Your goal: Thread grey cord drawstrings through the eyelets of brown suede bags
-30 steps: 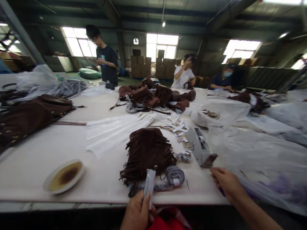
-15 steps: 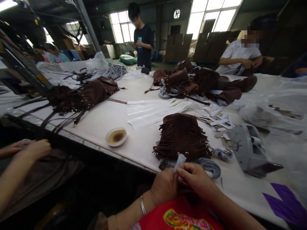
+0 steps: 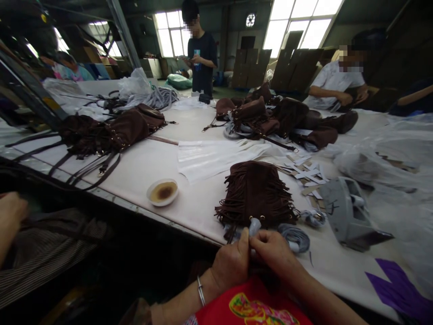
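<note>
A dark brown fringed bag (image 3: 255,194) lies on the table in front of me, its edge with metal eyelets facing my body. My left hand (image 3: 233,258) and my right hand (image 3: 274,253) meet at the near edge of the table, fingers closed. Between them a pale grey plastic wrapping (image 3: 254,225) sticks up, pinched by both hands. What lies beneath the fingers is hidden. Just right of the hands rests a coil of grey wrapped strap (image 3: 295,238), and a smaller wrapped bundle (image 3: 314,218) sits beyond it.
A white dish (image 3: 163,192) with brown liquid stands left of the bag. Rightward are a grey tape dispenser (image 3: 352,214), card strips (image 3: 309,174) and purple pieces (image 3: 397,284). Brown bags (image 3: 131,126) lie farther back. Co-workers are across the table; another person's hand (image 3: 11,214) shows at left.
My left thumb has risen along the plastic wrapping, and less of it shows above my fingers. The neighbour's hands at left have moved further left. The bag stays in place.
</note>
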`<state>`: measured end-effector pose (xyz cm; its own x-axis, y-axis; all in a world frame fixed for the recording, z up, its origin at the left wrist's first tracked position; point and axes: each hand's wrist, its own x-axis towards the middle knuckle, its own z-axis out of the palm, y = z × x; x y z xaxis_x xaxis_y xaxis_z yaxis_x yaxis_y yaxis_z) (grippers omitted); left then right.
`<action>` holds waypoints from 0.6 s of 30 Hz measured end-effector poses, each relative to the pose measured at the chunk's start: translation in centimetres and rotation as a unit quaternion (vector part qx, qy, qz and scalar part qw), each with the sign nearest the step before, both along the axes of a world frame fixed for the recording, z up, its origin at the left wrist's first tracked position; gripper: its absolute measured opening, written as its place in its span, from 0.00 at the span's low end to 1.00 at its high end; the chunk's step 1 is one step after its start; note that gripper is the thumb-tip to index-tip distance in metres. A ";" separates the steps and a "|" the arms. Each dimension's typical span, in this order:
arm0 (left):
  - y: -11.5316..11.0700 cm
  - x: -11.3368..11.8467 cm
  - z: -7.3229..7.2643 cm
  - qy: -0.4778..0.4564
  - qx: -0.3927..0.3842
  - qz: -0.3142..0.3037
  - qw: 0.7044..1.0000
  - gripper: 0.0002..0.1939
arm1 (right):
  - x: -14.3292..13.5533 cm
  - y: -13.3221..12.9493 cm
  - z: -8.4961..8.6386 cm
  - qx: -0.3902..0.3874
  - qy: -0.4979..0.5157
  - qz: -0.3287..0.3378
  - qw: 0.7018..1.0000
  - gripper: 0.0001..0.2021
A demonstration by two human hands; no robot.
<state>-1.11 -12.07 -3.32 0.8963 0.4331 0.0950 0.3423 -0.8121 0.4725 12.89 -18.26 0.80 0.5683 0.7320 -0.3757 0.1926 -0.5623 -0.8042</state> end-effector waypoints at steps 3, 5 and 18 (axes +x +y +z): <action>0.3 0.0 0.0 0.021 0.022 0.002 1.000 0.24 | 0.1 -0.1 0.1 0.013 0.002 0.010 1.000 0.17; 0.6 0.2 0.1 0.038 0.028 0.014 0.999 0.16 | 0.2 -0.5 0.0 0.017 0.028 0.013 0.999 0.16; 0.4 0.6 1.7 -0.083 -0.129 0.068 0.986 0.16 | -0.6 -1.6 -0.6 0.032 0.219 -0.075 0.972 0.13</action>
<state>-0.49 -11.64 -1.63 0.8091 0.5779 0.1069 0.3404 -0.6090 0.7164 12.33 -19.85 0.21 0.4669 0.6824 -0.5625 -0.2569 -0.5040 -0.8246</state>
